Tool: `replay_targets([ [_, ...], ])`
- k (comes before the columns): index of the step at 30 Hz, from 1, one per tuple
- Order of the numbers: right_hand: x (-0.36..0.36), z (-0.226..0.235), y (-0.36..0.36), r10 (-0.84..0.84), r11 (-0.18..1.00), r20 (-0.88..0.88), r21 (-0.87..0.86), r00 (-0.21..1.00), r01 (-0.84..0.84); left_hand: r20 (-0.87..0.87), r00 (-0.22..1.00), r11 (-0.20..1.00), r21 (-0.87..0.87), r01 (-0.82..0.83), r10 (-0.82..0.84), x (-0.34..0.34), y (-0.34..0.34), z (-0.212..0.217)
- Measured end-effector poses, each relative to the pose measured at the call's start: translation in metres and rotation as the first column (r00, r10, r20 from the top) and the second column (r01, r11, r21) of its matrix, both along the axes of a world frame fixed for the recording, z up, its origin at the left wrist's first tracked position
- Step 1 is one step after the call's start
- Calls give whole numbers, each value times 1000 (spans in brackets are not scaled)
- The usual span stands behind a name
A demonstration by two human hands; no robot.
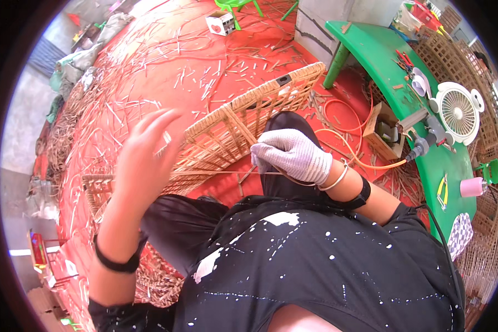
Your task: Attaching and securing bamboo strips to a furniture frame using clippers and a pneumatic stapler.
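A woven rattan frame (227,119), shaped like a basket panel, leans across my knees on a slant. My right hand (293,155), in a pale knitted glove, is closed at its near edge. A thin rattan strip (221,172) stretches leftward from the gloved fist; its grip inside the fist is partly hidden. Bare and blurred by motion, my left hand (149,149) is raised beside the frame's left part, fingers stretched out and apart, with nothing visible in them.
At right a green table (359,41) carries a white fan (457,110), a pneumatic tool (423,145), yellow-handled pliers (442,192) and a pink spool (471,187). An orange hose (351,149) loops beside a cardboard box (377,133). Cane scraps litter the red floor (166,50).
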State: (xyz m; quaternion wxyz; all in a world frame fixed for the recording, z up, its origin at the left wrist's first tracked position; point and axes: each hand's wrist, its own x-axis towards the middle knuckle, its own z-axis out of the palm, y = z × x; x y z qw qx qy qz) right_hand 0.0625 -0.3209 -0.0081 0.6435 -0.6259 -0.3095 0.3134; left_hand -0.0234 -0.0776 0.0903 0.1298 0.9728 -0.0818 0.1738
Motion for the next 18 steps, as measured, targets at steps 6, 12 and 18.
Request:
replay_targets([
  [6,-5,3,-18,45,999,-140,25,989,-42,-101,995,999,-50,-10,5,51,-25,-63],
  [12,8,-3,-104,100,928,-236,-328,967,-176,7,1000,991,-137,-6,7,50,-23,-69],
  [18,4,-104,-265,172,720,-140,-658,975,-221,-12,999,993,-110,-35,34,49,-23,-65],
])
